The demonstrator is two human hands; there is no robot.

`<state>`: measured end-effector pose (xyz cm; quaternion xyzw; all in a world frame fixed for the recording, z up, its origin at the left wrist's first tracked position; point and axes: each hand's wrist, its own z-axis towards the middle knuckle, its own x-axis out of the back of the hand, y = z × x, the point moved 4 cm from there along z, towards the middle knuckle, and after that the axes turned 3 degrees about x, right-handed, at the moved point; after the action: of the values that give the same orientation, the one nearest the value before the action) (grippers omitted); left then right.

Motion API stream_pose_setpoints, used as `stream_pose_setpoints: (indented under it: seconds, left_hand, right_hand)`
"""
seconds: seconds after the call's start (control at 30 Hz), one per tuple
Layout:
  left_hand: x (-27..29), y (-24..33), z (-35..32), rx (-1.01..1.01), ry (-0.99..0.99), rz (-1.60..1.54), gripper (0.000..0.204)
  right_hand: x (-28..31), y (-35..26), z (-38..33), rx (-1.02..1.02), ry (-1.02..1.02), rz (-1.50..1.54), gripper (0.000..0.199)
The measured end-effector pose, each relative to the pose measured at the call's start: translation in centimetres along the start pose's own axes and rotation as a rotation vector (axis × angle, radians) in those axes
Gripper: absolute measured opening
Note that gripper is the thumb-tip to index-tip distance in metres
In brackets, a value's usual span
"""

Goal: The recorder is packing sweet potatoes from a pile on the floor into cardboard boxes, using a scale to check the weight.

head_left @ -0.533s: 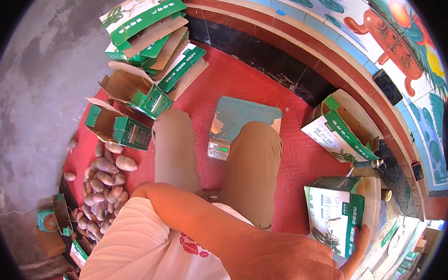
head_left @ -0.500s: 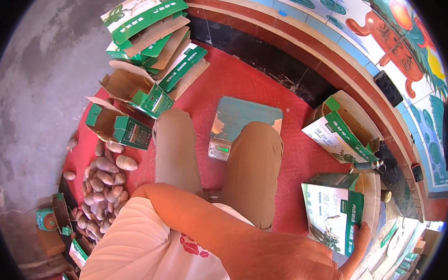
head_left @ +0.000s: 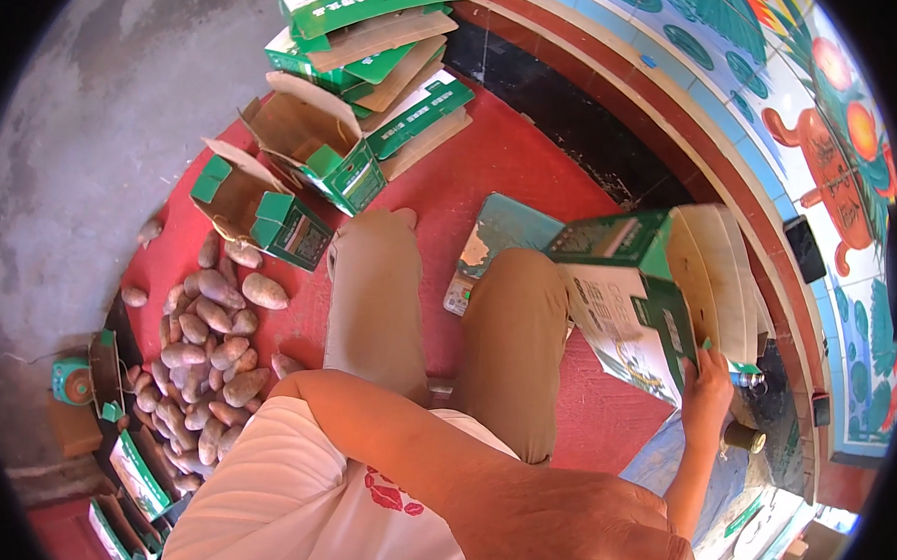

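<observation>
My right hand (head_left: 708, 384) grips the near edge of a green-and-white carton (head_left: 615, 318), fingers closed at its brown open flaps. The carton is tilted, right of my right knee, and partly covers a teal-topped weighing scale (head_left: 506, 227). My left arm bends across my lap, bringing my left hand (head_left: 600, 529) large and close at the lower edge; its fingers are mostly out of sight.
A heap of sweet potatoes (head_left: 207, 361) lies left on the red mat (head_left: 430, 196). Two open cartons (head_left: 286, 232) stand behind it, near stacked flattened cartons (head_left: 379, 53). A tiled ledge (head_left: 754, 167) curves along the right, with a phone (head_left: 803, 247).
My right hand has moved the carton forward and left, closer to the scale. The view has turned a little, and the carton now hides the one standing by the ledge.
</observation>
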<state>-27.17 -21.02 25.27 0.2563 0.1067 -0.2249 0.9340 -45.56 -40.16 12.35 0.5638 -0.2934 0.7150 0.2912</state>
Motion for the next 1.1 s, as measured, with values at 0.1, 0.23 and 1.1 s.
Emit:
stream_pose_setpoints:
  seconds: [0.1,0.23,1.1]
  left_hand:
    - [1.0,0.6,-0.4,-0.096,0.032,0.089,0.029]
    - [3.0,2.5,-0.4,-0.132,0.038,0.047,0.029]
    - [28.3,0.1,-9.1,0.536,0.643,0.959,0.064]
  right_hand:
    - [-1.9,-3.4,4.9,0.174,0.048,0.001,0.01]
    - [-4.4,-8.0,10.3,0.318,0.089,-0.006,0.008]
    - [-8.9,-16.4,14.4,0.563,-0.176,0.176,0.01]
